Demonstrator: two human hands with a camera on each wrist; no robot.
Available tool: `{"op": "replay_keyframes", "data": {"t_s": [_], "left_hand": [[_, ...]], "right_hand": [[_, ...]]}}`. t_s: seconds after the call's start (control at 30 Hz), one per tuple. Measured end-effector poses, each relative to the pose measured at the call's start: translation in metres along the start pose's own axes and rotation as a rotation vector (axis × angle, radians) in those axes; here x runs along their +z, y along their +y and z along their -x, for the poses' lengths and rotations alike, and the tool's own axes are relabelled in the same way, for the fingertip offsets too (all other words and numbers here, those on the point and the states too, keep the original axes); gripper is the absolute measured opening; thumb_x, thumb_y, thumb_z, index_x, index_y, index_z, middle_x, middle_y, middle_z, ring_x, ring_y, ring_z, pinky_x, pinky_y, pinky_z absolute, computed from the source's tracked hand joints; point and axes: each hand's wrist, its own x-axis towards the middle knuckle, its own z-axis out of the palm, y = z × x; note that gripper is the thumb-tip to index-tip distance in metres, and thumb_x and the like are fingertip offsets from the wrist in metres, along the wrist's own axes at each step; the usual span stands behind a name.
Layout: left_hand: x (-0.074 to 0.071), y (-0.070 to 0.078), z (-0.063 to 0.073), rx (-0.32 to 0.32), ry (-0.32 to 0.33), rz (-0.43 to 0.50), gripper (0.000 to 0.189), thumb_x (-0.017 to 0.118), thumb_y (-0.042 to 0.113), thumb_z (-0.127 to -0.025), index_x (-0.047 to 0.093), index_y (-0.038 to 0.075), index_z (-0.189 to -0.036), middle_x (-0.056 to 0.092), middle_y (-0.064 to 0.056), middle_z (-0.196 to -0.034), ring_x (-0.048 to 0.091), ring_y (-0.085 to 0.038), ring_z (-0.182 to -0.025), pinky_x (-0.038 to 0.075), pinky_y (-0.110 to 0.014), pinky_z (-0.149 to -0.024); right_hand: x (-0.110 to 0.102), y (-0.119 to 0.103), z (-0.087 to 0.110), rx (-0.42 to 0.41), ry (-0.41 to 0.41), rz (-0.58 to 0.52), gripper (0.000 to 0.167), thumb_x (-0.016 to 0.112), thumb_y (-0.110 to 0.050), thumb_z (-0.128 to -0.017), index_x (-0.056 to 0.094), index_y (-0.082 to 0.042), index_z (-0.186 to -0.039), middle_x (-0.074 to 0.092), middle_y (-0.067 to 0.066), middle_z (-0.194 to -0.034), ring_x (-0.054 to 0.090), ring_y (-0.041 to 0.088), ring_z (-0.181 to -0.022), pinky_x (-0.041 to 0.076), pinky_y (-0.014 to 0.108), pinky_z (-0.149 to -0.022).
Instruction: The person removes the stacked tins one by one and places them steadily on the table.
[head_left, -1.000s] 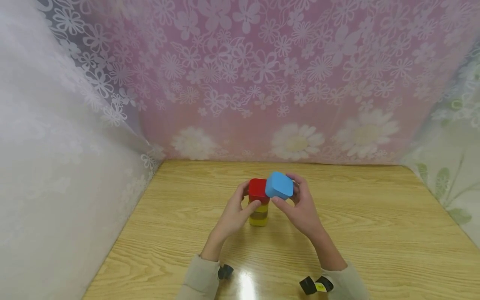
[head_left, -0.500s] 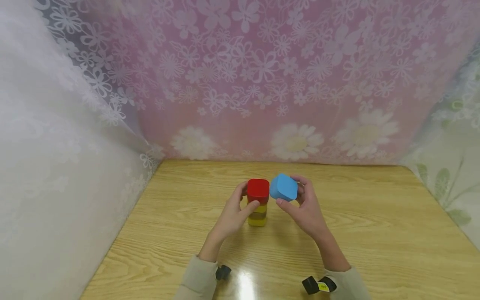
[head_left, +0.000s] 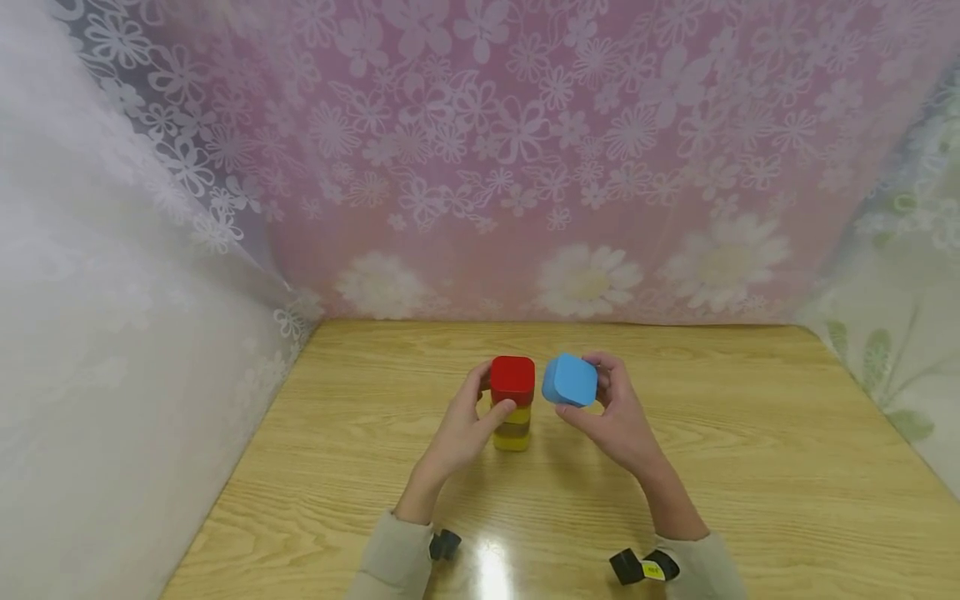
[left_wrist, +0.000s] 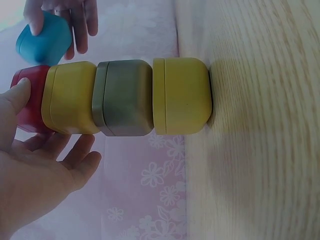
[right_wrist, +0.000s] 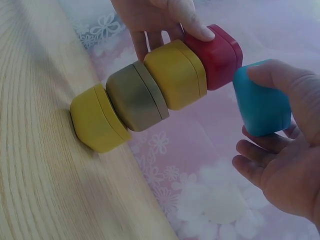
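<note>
Blue block [head_left: 575, 381] is, in the head view, held in the air just right of the stack [head_left: 513, 414], gripped by the right hand [head_left: 618, 421]; a second ago it overlapped the red block [head_left: 513, 377] on top, and now a gap shows between them. As I judge it, the blue piece is free of the stack, which the left hand [head_left: 467, 429] steadies with its thumb and fingers round the red block. The lower blocks are partly covered there. In the left wrist view, the upper yellow block [left_wrist: 72, 97], olive block [left_wrist: 127, 98] and lower yellow block [left_wrist: 184, 96] show in order down to the table [left_wrist: 270, 150]; the right hand is cut off at the top. In the right wrist view, thumb and fingers pinch the blue block, whose edge visually meets the red one; the left fingertips are hidden behind the stack.
</note>
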Motion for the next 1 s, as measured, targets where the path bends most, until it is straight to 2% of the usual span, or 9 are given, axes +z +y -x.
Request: {"op": "replay_keyframes", "data": {"t_s": [0.03,0.1,0.17,0.43,0.73,1.0], "left_hand": [[-0.001,0.005,0.002,0.001,0.003,0.005,0.060,0.062,0.015,-0.099,0.034,0.001,-0.150,0.051,-0.015,-0.143,0.047,-0.031,-0.130,0.028,-0.060,-0.113],[-0.001,0.004,0.001,-0.003,0.007,0.014,0.060,0.063,0.015,-0.099,0.034,0.002,-0.150,0.051,-0.014,-0.143,0.047,-0.031,-0.130,0.027,-0.060,-0.114],[0.000,0.004,0.001,-0.009,0.008,0.018,0.060,0.063,0.015,-0.098,0.034,0.002,-0.150,0.051,-0.014,-0.143,0.046,-0.031,-0.130,0.027,-0.060,-0.114],[-0.001,0.008,0.002,-0.013,-0.007,0.010,0.062,0.062,0.014,-0.099,0.031,0.000,-0.151,0.048,-0.017,-0.144,0.044,-0.035,-0.132,0.027,-0.060,-0.114],[-0.004,0.009,0.002,-0.007,-0.023,-0.021,0.061,0.061,0.016,-0.100,0.031,0.000,-0.151,0.048,-0.016,-0.146,0.045,-0.032,-0.133,0.029,-0.055,-0.115],[-0.005,0.006,0.002,0.000,-0.022,-0.011,0.061,0.061,0.014,-0.100,0.031,0.000,-0.151,0.047,-0.016,-0.146,0.045,-0.032,-0.131,0.028,-0.058,-0.114]], "right_hand": [[-0.001,0.000,0.000,0.009,-0.007,0.005,0.072,0.074,-0.004,-0.087,0.028,-0.001,-0.141,0.050,0.022,-0.139,0.049,0.037,-0.127,0.039,0.041,-0.109],[-0.002,0.001,0.001,0.018,-0.020,0.013,0.072,0.075,-0.004,-0.086,0.027,-0.001,-0.140,0.049,0.023,-0.138,0.049,0.039,-0.127,0.037,0.054,-0.109],[-0.003,0.002,0.001,0.023,-0.031,0.018,0.072,0.075,-0.003,-0.085,0.028,0.000,-0.139,0.049,0.025,-0.137,0.049,0.041,-0.127,0.035,0.061,-0.108],[-0.004,0.006,0.001,0.048,-0.053,0.051,0.071,0.077,-0.004,-0.084,0.030,0.000,-0.137,0.050,0.026,-0.135,0.048,0.045,-0.127,0.035,0.064,-0.107],[-0.006,0.011,0.003,0.106,-0.078,0.115,0.074,0.079,-0.009,-0.084,0.030,0.000,-0.139,0.048,0.025,-0.137,0.045,0.047,-0.131,0.034,0.066,-0.108],[-0.006,0.019,0.003,0.126,-0.119,0.163,0.073,0.081,-0.012,-0.083,0.033,-0.001,-0.137,0.050,0.025,-0.136,0.048,0.048,-0.126,0.041,0.063,-0.102]]}}
